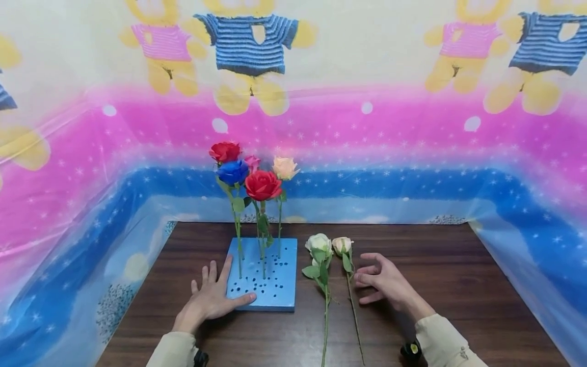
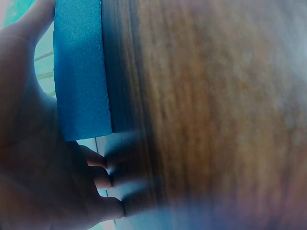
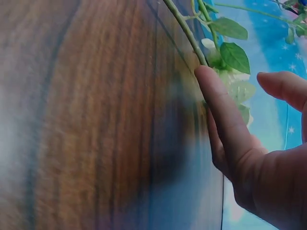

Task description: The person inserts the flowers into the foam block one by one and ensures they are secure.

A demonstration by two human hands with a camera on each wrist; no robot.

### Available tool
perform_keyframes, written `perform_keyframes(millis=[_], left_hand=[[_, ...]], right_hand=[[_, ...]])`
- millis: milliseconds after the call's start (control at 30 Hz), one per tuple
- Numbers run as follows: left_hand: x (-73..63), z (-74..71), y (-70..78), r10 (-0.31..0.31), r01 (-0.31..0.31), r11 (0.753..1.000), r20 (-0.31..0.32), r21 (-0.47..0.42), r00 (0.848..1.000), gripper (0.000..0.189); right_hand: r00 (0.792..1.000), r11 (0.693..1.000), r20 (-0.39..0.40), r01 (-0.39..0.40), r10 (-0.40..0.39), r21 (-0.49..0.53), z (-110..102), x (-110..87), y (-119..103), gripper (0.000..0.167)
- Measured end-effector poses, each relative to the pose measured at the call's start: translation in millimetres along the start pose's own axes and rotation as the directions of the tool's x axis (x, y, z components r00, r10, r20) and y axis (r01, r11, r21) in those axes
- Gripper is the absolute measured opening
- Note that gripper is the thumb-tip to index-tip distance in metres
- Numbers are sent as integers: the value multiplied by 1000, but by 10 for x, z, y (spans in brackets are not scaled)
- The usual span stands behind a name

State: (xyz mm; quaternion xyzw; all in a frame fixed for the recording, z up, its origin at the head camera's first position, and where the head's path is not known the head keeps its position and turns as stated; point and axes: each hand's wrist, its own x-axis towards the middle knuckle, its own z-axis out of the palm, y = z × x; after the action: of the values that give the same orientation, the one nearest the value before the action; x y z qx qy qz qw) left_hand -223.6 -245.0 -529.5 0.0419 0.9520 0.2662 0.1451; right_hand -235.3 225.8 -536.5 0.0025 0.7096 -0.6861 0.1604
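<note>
My left hand (image 1: 213, 295) lies spread at the left front corner of a blue foam block (image 1: 286, 285) dotted with holes, its thumb over the top face. Upright in the block stand artificial roses: a blue rose (image 1: 232, 172), a front red rose (image 1: 263, 185), a rear red rose (image 1: 224, 151), a pink rose (image 1: 251, 162) and a peach rose (image 1: 285, 167). To the right, a white rose (image 1: 318, 244) and a cream rose (image 1: 342, 246) lie on the table. Beside the cream rose's stem (image 3: 187, 31) is my right hand (image 1: 387, 283), fingers apart, holding nothing.
The dark wooden table (image 1: 435, 265) meets a printed cloth backdrop (image 1: 390, 183) along its back and sides. Both stems of the lying roses reach toward the front edge, between the block and my right hand.
</note>
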Motion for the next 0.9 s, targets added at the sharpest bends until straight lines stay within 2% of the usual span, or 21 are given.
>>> perform_keyframes(millis=[133, 267, 433, 700, 900], left_hand=[[8, 5, 0, 1, -1, 1000, 0, 2, 1000, 136], [14, -1, 16, 6, -6, 1000, -4, 2, 1000, 135], [14, 2, 27, 1, -1, 1000, -3, -1, 1000, 136], [12, 9, 6, -11, 11, 1000, 14, -6, 1000, 136], [7, 0, 10, -10, 10, 1000, 11, -5, 1000, 136]], right_hand=[[999, 999, 15, -45, 45, -25, 38, -37, 58, 77], [998, 997, 17, -57, 58, -52, 84, -59, 87, 74], [999, 995, 14, -37, 38, -90, 145, -88, 123, 73], [1000, 989, 11, 6, -4, -150, 183, -119, 240, 81], [1000, 975, 3, 3, -2, -221, 206, -103, 257, 82]])
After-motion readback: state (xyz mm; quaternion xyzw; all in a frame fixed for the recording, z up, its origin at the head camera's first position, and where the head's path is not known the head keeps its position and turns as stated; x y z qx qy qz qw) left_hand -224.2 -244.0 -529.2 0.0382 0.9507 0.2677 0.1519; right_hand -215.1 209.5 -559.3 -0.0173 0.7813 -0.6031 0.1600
